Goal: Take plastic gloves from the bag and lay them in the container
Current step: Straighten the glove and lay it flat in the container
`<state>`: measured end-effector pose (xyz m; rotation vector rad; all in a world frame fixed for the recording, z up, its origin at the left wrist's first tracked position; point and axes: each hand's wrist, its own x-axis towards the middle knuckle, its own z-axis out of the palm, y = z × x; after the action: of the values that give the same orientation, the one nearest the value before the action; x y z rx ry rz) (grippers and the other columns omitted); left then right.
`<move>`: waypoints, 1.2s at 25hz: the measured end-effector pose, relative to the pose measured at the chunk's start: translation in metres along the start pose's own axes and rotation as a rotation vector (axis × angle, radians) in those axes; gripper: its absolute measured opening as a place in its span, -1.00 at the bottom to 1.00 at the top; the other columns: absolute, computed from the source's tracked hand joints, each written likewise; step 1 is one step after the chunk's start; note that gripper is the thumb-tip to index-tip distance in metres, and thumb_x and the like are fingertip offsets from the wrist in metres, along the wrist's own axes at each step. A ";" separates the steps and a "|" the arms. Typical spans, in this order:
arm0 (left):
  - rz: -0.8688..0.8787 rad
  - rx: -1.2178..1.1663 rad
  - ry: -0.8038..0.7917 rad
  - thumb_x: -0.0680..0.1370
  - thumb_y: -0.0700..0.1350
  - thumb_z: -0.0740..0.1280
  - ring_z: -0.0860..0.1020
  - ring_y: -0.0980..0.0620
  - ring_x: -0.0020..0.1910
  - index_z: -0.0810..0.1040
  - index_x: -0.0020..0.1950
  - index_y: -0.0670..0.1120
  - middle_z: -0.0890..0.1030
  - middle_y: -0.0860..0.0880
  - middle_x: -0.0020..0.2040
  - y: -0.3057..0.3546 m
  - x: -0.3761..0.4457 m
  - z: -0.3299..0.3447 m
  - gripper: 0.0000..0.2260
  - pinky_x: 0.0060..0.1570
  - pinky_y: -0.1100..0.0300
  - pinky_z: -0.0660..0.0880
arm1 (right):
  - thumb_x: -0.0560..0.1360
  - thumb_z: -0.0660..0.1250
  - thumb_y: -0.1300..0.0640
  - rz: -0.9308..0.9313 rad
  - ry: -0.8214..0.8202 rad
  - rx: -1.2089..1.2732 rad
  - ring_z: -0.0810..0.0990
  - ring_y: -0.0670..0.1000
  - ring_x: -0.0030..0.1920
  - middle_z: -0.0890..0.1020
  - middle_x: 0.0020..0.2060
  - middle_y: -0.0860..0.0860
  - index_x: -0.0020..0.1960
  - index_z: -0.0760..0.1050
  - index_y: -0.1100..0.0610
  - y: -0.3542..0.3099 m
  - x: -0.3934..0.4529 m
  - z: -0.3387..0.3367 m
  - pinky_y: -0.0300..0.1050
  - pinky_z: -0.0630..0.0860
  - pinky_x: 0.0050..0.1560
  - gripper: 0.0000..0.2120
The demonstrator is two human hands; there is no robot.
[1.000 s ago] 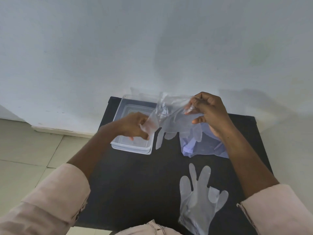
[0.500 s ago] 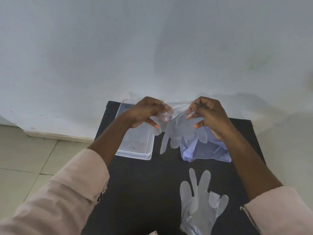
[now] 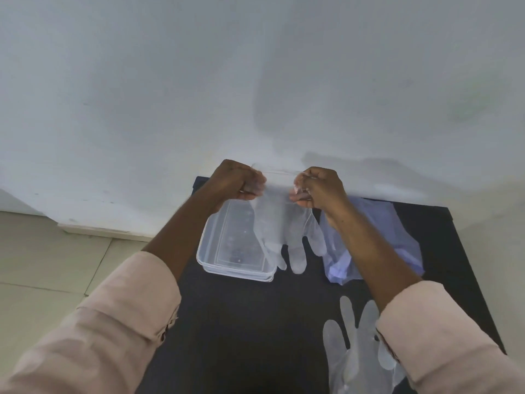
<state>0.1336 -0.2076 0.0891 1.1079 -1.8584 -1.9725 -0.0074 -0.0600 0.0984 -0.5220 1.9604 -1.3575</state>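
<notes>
Progress, judged from the scene: you hold one clear plastic glove (image 3: pixel 279 223) in the air by its cuff, and it is not yet in the container (image 3: pixel 227 237). Your left hand (image 3: pixel 233 180) pinches the left corner of the cuff, its fingers (image 3: pixel 252 186) clenched on the film. Your right hand (image 3: pixel 316 187) pinches the right corner in the same way, so the cuff edge runs taut between the two hands.

Position: the glove hangs over the far part of the dark table (image 3: pixel 241 322). Its left side overlaps the right part of the container in this view, while its finger ends reach the near right corner of the container and the bare table just beside it. Whether they touch either surface cannot be told.

Orientation: the long axis of the glove runs from far to near, cuff at the far, upper end and glove fingers pointing toward you and downward. The container's long axis also runs far to near.

Container: it appears empty. Its clear floor shows only faint specks, and no glove can be made out inside, though clear film would be hard to see.

Remaining work: the bluish bag (image 3: pixel 392 237) lies to the right of the container, partly behind your right forearm, and its contents cannot be counted. A second loose glove (image 3: pixel 355 359) rests on the near right of the table, fingers pointing far, well apart from the container. You have at least these two gloves left to lay in, so the task looks to be at an early stage.
</notes>
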 end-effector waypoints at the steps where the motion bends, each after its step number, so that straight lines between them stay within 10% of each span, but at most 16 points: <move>1: -0.023 0.009 0.030 0.52 -0.27 0.31 0.68 -0.11 -0.18 0.65 0.01 -0.31 0.68 -0.28 -0.07 -0.002 0.009 -0.009 -0.83 -0.13 0.13 0.65 | 0.49 0.22 0.33 0.008 -0.004 -0.003 0.65 0.03 -0.39 0.59 -0.35 0.12 -0.20 0.52 0.18 -0.002 0.008 0.010 -0.17 0.57 -0.29 -0.84; 7: 0.058 0.063 0.151 0.48 -0.31 0.25 0.63 -0.09 -0.23 0.65 -0.09 -0.28 0.66 -0.24 -0.17 0.009 0.051 -0.047 -0.82 -0.01 -0.01 0.60 | 0.49 0.17 0.29 -0.084 0.074 -0.125 0.67 0.10 -0.28 0.69 -0.30 0.15 -0.21 0.50 0.19 -0.023 0.063 0.060 -0.15 0.56 -0.26 -0.83; 14: 0.681 0.211 0.274 0.62 -0.19 0.22 0.58 0.20 -0.16 0.62 -0.10 -0.15 0.66 0.02 -0.18 -0.003 0.035 -0.054 -0.79 -0.10 0.23 0.46 | 0.60 0.18 0.33 -0.808 0.409 -0.242 0.48 0.06 -0.37 0.61 -0.30 0.10 -0.08 0.48 0.27 -0.013 0.037 0.080 -0.13 0.36 -0.32 -0.87; 18: 0.577 0.434 0.133 0.63 -0.10 0.23 0.63 0.14 -0.07 0.63 0.05 -0.16 0.69 0.00 -0.07 -0.093 0.030 -0.062 -0.78 -0.04 0.13 0.54 | 0.62 0.16 0.19 -0.611 0.221 -0.353 0.47 -0.05 -0.36 0.57 -0.33 0.01 0.01 0.54 0.18 0.073 0.023 0.097 -0.20 0.39 -0.29 -0.82; 21: 0.581 0.748 -0.007 0.62 -0.09 0.20 0.64 -0.12 0.05 0.62 0.06 -0.15 0.71 -0.11 -0.01 -0.145 0.032 -0.062 -0.77 0.14 -0.08 0.51 | 0.64 0.14 0.14 -0.494 0.109 -0.630 0.54 -0.09 -0.17 0.65 -0.17 -0.04 0.00 0.54 0.11 0.130 0.022 0.103 0.06 0.45 0.18 -0.80; 24: 0.580 1.125 0.011 0.59 -0.05 0.20 0.51 -0.13 0.33 0.64 0.03 -0.06 0.73 -0.05 0.02 -0.167 0.032 -0.056 -0.77 0.43 -0.23 0.21 | 0.61 0.01 0.07 -0.482 0.008 -0.927 0.65 -0.04 -0.05 0.68 -0.08 -0.04 0.02 0.52 0.07 0.145 0.021 0.107 0.04 0.04 0.50 -0.70; 30: 0.500 1.279 -0.164 0.52 0.18 0.15 0.29 -0.13 0.50 0.69 0.00 0.06 0.67 0.05 0.18 -0.168 0.031 -0.066 -0.63 0.45 -0.37 -0.11 | 0.53 0.21 -0.08 -0.470 -0.295 -1.309 0.43 0.06 0.41 0.64 0.22 -0.01 0.23 0.54 0.01 0.141 0.019 0.094 0.14 -0.33 0.48 -0.66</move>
<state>0.2102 -0.2469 -0.0729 0.5029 -3.1324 -0.4736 0.0562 -0.0810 -0.0581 -1.7203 2.3130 0.0311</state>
